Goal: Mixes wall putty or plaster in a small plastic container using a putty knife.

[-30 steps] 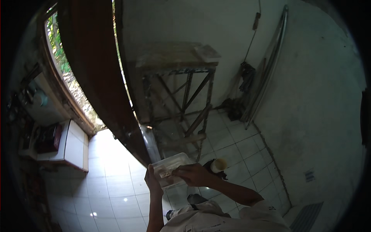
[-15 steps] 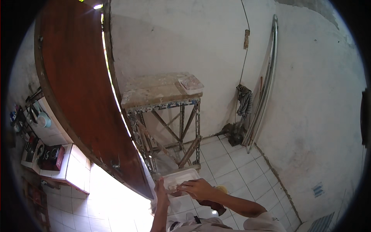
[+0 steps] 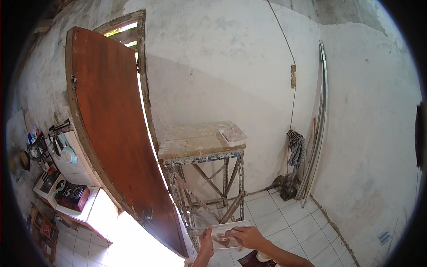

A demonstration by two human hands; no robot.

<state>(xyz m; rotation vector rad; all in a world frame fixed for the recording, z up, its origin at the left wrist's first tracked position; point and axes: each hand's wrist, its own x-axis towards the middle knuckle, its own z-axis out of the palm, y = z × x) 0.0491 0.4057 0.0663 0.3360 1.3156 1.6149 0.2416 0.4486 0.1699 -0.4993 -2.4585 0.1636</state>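
A shallow white tray [image 3: 240,223] is held before me at the bottom of the view, with small pale and brownish stuff in it that is too blurred to name. My left hand [image 3: 206,243] grips the tray's left edge, thumb up along the side. Over the tray's right part reaches my right hand [image 3: 249,237], its fingers bent down and pressed together at the contents. Whatever is between those fingertips is hidden.
A paint-spattered work stand [image 3: 191,144] bears another white tray [image 3: 234,135] ahead. To the left are a red-brown door [image 3: 115,115], standing ajar, and a stove [image 3: 73,197]. Metal profiles [image 3: 321,111] and a striped cloth [image 3: 296,149] are by the right corner.
The view has tilted upward, so the stand, door, hands and tray sit lower in the picture. My left hand keeps hold of the tray; my right fingers stay over it.
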